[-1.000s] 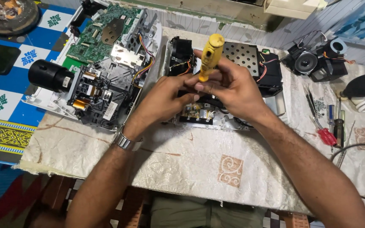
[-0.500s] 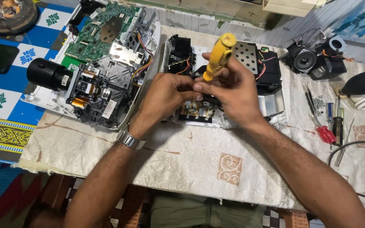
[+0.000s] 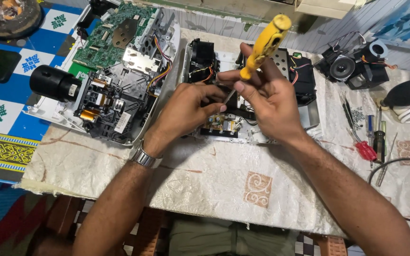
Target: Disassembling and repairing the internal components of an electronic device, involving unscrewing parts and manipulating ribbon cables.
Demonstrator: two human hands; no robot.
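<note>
Right hand (image 3: pixel 269 106) is clamped on a yellow-handled screwdriver (image 3: pixel 265 45), handle tilted up and away, shaft angled down toward the left hand (image 3: pixel 186 111), whose fingers are curled together pinching the shaft near its tip. Both hands sit over an opened device chassis (image 3: pixel 262 135) on the cloth-covered table (image 3: pixel 243 185). Left of it lies a dismantled projector (image 3: pixel 110 90); spare screwdrivers (image 3: pixel 373 142) lie to the right.

A yellow-handled screwdriver (image 3: pixel 265 45) stands tilted at upper centre of the frame, handle up and to the right, its thin metal shaft pointing down into an opened white-cased device (image 3: pixel 257 137) beneath.
</note>
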